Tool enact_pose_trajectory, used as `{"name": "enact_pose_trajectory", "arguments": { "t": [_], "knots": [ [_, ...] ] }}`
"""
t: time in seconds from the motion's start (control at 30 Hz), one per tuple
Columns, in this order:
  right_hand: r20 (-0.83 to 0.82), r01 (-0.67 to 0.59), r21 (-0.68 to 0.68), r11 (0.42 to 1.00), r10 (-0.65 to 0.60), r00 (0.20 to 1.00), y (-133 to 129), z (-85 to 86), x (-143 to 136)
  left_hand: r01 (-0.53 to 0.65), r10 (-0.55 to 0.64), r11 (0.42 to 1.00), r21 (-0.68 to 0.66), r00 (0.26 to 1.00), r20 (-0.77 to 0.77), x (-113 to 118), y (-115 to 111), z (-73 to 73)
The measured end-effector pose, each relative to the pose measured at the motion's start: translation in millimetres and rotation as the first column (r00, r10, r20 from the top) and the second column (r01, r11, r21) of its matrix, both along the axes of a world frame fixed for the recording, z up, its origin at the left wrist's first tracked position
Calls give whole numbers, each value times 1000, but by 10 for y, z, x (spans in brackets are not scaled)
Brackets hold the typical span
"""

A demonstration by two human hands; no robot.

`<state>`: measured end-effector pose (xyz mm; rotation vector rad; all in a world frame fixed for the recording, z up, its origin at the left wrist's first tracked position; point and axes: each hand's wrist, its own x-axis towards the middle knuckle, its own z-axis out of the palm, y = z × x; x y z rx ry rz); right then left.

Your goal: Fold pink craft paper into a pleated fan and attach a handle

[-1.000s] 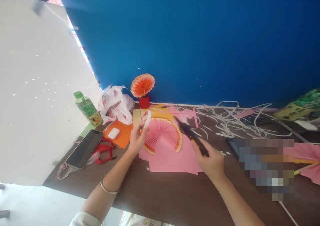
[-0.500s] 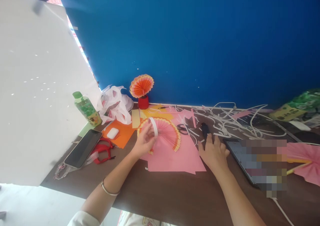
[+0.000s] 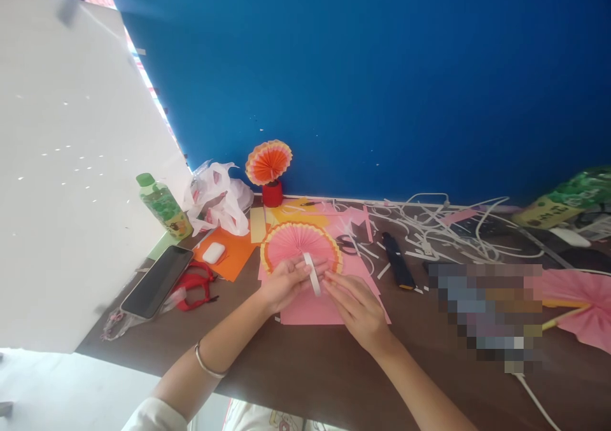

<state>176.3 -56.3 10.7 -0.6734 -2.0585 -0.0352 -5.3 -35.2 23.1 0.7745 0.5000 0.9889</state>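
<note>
My left hand (image 3: 285,284) is closed on a narrow white ring, which looks like a roll of tape (image 3: 312,274), standing on edge between thumb and fingers. From the right, my right hand (image 3: 358,307) reaches in, its fingertips drawn together beside the roll; what they pinch, if anything, is too small to make out. Just beyond and below the hands lies a pleated pink paper fan (image 3: 298,237) with a yellow and orange rim. Under it are flat pink sheets (image 3: 310,313), partly covered by my hands.
A dark cutter-like tool (image 3: 398,260) and scissors (image 3: 347,245) lie to the right, near paper strips and white cables (image 3: 496,227). Leftward are a phone (image 3: 157,281), a white case (image 3: 213,253), a green bottle (image 3: 165,205) and a plastic bag (image 3: 222,195). An orange fan (image 3: 270,162) stands behind.
My right hand has left the dark tool and moved left to the roll. My left hand has shifted slightly right and down with the roll, uncovering more of the fan.
</note>
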Motion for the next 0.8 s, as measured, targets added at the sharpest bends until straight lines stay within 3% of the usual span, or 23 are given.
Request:
{"name": "enact_pose_trajectory", "arguments": {
  "t": [0.17,0.33,0.6,0.8],
  "knots": [
    [27,1,-17,1000,0,1000,36,-20,72,53,-53,999,-1,998,-16,15,-19,15],
    [109,29,56,998,-35,993,33,26,88,89,-89,996,3,993,-72,41,-66,51],
    [282,63,284,957,-147,948,-9,170,76,93,-69,993,75,961,-269,51,-116,66],
    [392,85,420,904,-265,881,-46,160,77,80,-46,992,101,952,-303,53,-115,-8]
  ]
}}
